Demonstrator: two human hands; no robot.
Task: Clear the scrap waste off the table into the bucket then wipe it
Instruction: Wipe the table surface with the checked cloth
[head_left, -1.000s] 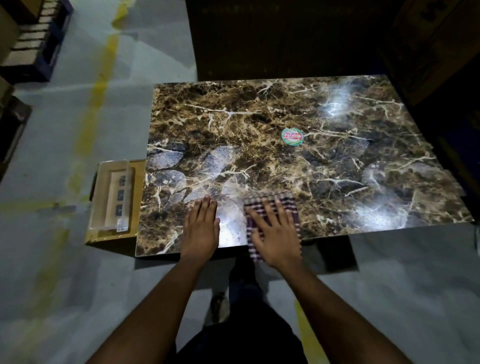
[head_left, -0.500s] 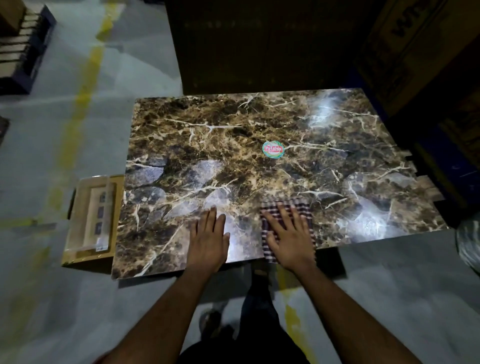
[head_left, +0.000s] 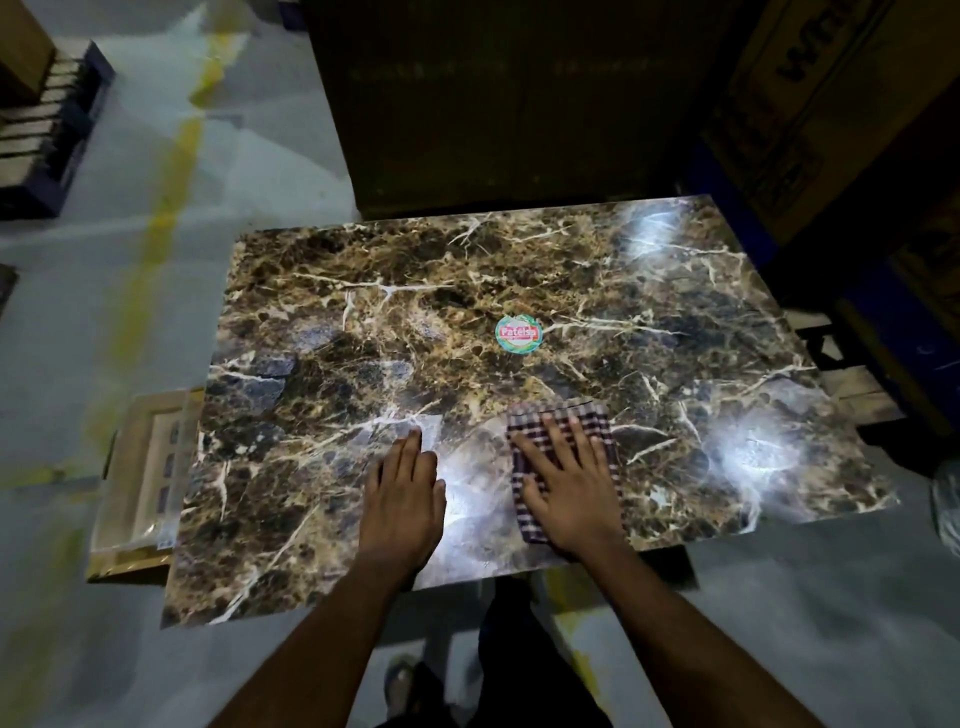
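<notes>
A brown marble-patterned table (head_left: 519, 291) fills the middle of the head view. A checked cloth (head_left: 597, 421) lies near the table's front edge. My right hand (head_left: 571, 493) presses flat on the cloth with its fingers spread. My left hand (head_left: 402, 499) rests flat on the bare tabletop just left of it, fingers together, holding nothing. A round green and red sticker (head_left: 518, 335) sits at the table's centre. No scrap is visible on the top. Only a pale curved edge (head_left: 948, 514) shows at the far right; I cannot tell whether it is the bucket.
A flat cardboard box with a clear-wrapped item (head_left: 140, 483) sits low beside the table's left edge. Big cardboard cartons (head_left: 810, 104) stand behind and to the right. A dark pallet (head_left: 47, 135) lies on the grey floor at far left, near a yellow line.
My right hand has slid the cloth a little rightward along the front of the table. My left hand has stayed flat beside it. The camera has shifted, so the table sits lower and more to the right.
</notes>
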